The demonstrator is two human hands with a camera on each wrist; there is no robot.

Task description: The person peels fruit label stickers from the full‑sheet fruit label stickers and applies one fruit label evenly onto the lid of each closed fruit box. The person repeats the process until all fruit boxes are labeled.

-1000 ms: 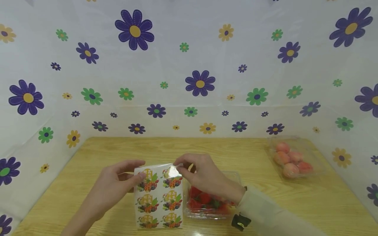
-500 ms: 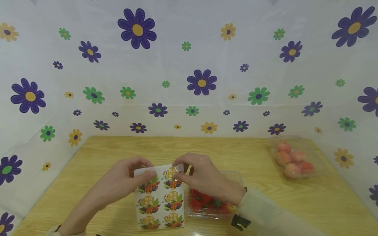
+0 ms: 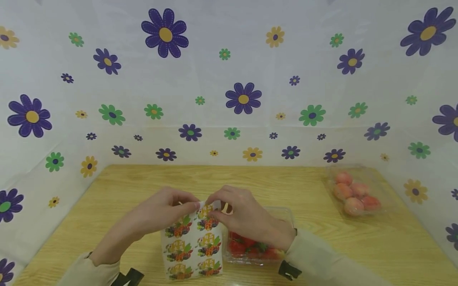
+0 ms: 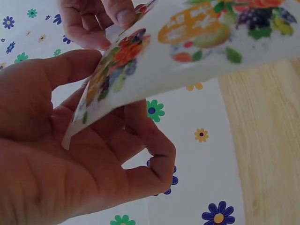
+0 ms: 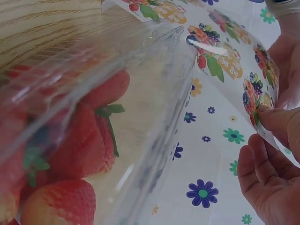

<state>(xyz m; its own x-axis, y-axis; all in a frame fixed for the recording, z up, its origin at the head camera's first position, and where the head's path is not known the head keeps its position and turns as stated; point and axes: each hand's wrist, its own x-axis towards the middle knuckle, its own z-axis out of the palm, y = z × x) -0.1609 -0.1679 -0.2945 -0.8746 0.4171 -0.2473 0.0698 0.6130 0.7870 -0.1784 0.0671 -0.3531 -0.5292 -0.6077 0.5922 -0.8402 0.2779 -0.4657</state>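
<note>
A white sheet of fruit-printed stickers point(image 3: 192, 248) stands tilted above the table, held at its top edge between both hands. My left hand point(image 3: 157, 210) pinches the top edge near its middle with the thumb in front; in the left wrist view the sheet point(image 4: 154, 65) bends across the palm and other fingers lie behind it. My right hand point(image 3: 247, 216) pinches the top right corner between thumb and fingers, close to the left fingertips. Whether a sticker is lifted there cannot be made out. Below the right hand sits a clear plastic box of strawberries point(image 3: 247, 249), partly hidden by that hand.
A clear plastic box of peaches point(image 3: 354, 194) stands at the back right of the wooden table point(image 3: 143, 178). A white flower-printed cloth point(image 3: 200, 71) walls off the back and both sides.
My left hand has moved right along the sheet's top edge, up to the right fingertips. The right hand stays at the corner. The top of the sheet now bends between the hands.
</note>
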